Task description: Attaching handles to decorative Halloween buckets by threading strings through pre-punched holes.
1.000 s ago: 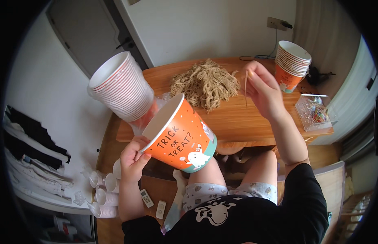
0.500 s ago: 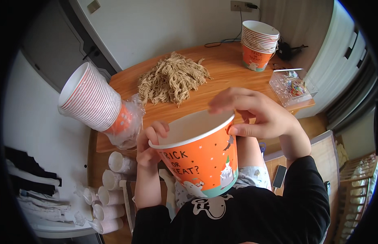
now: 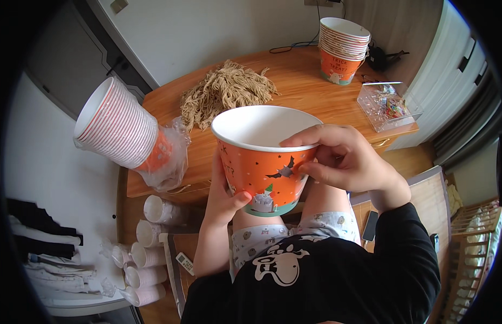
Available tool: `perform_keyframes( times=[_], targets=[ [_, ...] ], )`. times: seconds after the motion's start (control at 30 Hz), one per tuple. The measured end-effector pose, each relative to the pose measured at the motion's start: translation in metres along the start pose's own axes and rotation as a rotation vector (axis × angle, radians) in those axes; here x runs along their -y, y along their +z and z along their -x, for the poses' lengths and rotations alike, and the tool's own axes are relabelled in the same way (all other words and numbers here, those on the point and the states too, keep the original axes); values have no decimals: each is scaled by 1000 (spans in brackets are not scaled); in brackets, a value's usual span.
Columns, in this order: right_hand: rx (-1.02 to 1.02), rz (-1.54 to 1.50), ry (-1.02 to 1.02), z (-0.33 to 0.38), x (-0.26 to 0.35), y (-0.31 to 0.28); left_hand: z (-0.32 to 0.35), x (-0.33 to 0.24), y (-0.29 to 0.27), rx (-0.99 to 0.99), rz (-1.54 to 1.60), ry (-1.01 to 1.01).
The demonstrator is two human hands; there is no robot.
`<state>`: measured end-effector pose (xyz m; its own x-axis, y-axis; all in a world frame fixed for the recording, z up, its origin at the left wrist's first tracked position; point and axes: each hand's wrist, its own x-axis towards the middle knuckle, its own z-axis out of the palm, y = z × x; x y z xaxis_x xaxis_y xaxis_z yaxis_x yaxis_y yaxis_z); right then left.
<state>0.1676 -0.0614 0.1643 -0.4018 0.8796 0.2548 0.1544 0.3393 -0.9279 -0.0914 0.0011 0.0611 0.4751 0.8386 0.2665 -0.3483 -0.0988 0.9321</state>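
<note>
Above my lap I hold an orange paper bucket [image 3: 264, 175] upright, its white rim up and a bat and a ghostly figure printed on its side. My left hand [image 3: 225, 197] wraps round its lower left side, thumb to the front. With fingers over the rim and thumb against the outside, my right hand [image 3: 337, 159] pinches the bucket's right edge. Just beyond it on the wooden table lies a heap of tan twisted cords [image 3: 226, 92]. A tall stack of nested buckets [image 3: 119, 127], partly in clear plastic, leans at the table's left edge.
Another bucket stack [image 3: 343, 51] stands at the table's back right, near black cables. A clear tray [image 3: 388, 108] with small colourful bits sits at the right edge. Several wrapped stacks of cups [image 3: 146, 256] lie on the floor at left. A phone [image 3: 370, 225] rests at lower right.
The bucket has turned, bringing the bat round to the front, and has moved away from my body. My left hand has gone from the rim to the lower side; my right hand now pinches the rim.
</note>
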Motion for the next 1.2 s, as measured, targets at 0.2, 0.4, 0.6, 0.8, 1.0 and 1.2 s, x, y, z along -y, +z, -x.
perform_keyframes(
  times=[0.2,0.4,0.6,0.8,1.0,1.2],
  targets=[
    [2,-81,-94,2,1,3,2,8,-8,23,41,48],
    [-239,377,-414,14,9,-22,20,3,-22,80,130,62],
    [-206,354,-45,1,24,-32,35,-2,-21,188,108,30],
    [60,-76,263,-6,4,-20,29,18,31,261,8,63],
    [156,-524,130,2,-11,-12,42,25,57,332,-103,92],
    [210,-620,99,5,-15,-10,40,19,60,406,-223,135]
  ],
)
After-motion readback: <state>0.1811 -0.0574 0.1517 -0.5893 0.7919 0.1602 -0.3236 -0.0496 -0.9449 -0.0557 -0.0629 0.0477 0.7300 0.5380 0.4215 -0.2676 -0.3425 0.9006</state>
